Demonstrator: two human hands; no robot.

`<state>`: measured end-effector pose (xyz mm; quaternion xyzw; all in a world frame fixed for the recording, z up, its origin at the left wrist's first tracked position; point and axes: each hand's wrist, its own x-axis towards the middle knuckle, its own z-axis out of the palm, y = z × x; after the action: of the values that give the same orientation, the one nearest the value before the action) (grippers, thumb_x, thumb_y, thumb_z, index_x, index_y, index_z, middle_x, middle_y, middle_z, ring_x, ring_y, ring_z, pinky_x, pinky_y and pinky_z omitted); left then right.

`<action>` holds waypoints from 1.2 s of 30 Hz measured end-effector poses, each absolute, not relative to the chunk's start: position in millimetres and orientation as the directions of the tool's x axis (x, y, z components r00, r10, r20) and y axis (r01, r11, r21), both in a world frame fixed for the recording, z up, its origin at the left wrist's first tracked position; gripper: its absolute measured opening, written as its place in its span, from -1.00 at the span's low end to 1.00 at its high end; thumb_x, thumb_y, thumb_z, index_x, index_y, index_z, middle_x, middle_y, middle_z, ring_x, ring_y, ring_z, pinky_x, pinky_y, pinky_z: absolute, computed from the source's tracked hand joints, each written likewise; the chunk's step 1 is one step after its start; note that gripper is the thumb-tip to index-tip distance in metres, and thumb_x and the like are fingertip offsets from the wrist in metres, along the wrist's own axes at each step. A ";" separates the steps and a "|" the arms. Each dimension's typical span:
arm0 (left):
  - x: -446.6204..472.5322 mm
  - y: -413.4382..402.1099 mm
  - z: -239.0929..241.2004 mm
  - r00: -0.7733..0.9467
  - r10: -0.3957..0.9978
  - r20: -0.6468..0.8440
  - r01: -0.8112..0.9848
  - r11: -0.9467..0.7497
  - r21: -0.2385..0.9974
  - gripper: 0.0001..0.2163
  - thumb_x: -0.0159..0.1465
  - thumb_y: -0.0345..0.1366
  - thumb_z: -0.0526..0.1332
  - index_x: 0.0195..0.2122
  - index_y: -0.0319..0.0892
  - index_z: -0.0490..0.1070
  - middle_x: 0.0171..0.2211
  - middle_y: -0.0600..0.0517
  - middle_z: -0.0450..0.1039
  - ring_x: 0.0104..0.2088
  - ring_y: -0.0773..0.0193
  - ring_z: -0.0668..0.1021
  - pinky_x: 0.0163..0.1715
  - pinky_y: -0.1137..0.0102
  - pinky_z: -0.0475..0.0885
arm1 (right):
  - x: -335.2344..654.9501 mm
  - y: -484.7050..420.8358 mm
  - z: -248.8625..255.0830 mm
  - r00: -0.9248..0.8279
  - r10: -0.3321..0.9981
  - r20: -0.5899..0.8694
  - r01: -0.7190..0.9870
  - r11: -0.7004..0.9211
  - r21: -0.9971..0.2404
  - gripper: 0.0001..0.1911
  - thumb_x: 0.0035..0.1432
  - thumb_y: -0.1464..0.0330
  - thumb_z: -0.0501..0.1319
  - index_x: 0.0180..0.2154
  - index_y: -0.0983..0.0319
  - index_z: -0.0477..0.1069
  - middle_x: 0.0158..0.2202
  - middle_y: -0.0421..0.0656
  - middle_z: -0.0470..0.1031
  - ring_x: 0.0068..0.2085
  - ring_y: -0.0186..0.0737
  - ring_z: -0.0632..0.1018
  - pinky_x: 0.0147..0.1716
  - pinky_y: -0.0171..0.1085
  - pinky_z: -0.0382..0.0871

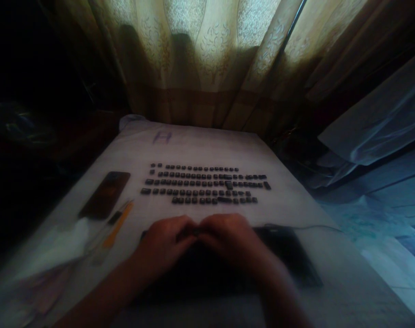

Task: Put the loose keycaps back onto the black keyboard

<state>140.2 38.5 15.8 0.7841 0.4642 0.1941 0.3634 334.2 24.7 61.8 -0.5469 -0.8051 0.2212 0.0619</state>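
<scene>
My left hand (164, 243) and my right hand (230, 239) meet over the top edge of a dark keyboard body (285, 255) that lies on the white table (194, 146). The fingers of both hands are curled and pinched together at a small dark piece between them, too blurred to name. Beyond the hands, several loose dark keycaps (204, 184) are laid out in rows on the table.
A dark phone (105, 193) lies at the left, with an orange-handled tool (117, 225) and white cloth or paper (57, 246) beside it. A thin cable (306, 227) runs right from the keyboard. A curtain (207, 59) hangs behind the table. The table's right edge drops to a tiled floor.
</scene>
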 end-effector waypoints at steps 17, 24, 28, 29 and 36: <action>112.2 62.8 4.5 0.542 0.822 -0.174 0.785 -0.422 0.453 -0.80 0.27 -0.26 0.16 -0.18 -0.09 0.56 -0.19 -0.03 0.60 -0.16 0.07 0.57 -0.14 0.24 0.40 | 354.6 36.2 56.2 -0.312 0.927 -0.207 0.889 0.209 -0.407 -0.87 0.24 0.41 0.25 -0.22 0.21 0.59 -0.23 -0.10 0.65 -0.23 -0.16 0.61 -0.22 -0.25 0.38; 106.4 74.5 -7.7 0.566 0.802 -0.190 0.740 -0.393 0.546 -0.77 0.26 -0.19 0.14 -0.22 -0.04 0.60 -0.23 0.04 0.64 -0.20 0.15 0.61 -0.17 0.33 0.42 | 346.9 31.1 58.2 -0.384 0.897 -0.217 0.866 0.268 -0.422 -0.89 0.23 0.42 0.26 -0.24 0.20 0.58 -0.28 -0.14 0.63 -0.28 -0.21 0.58 -0.29 -0.30 0.33; 108.2 78.3 -13.2 0.564 0.809 -0.166 0.719 -0.382 0.581 -0.76 0.29 -0.20 0.12 -0.21 -0.06 0.60 -0.21 0.03 0.63 -0.16 0.15 0.60 -0.11 0.31 0.40 | 341.7 30.1 55.2 -0.424 0.881 -0.213 0.843 0.297 -0.448 -0.91 0.22 0.42 0.27 -0.26 0.19 0.58 -0.32 -0.17 0.63 -0.33 -0.24 0.57 -0.33 -0.32 0.30; 108.8 79.2 -14.5 0.560 0.813 -0.159 0.717 -0.379 0.584 -0.76 0.29 -0.21 0.12 -0.21 -0.06 0.59 -0.21 0.02 0.63 -0.15 0.15 0.59 -0.11 0.31 0.40 | 340.1 29.7 54.7 -0.429 0.878 -0.211 0.840 0.303 -0.450 -0.91 0.21 0.43 0.28 -0.26 0.19 0.58 -0.32 -0.17 0.63 -0.33 -0.24 0.57 -0.33 -0.32 0.29; 110.2 82.4 -19.4 0.531 0.838 -0.126 0.723 -0.370 0.584 -0.78 0.31 -0.23 0.14 -0.21 -0.10 0.59 -0.20 0.00 0.62 -0.13 0.13 0.59 -0.10 0.31 0.39 | 324.8 23.4 50.9 -0.498 0.836 -0.231 0.812 0.355 -0.464 -0.93 0.18 0.44 0.29 -0.33 0.22 0.57 -0.35 -0.17 0.61 -0.35 -0.25 0.54 -0.36 -0.32 0.24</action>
<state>110.2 82.4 -19.4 0.8221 0.4745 0.0962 0.2996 324.8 23.4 50.9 -0.5006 -0.8227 0.2683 0.0227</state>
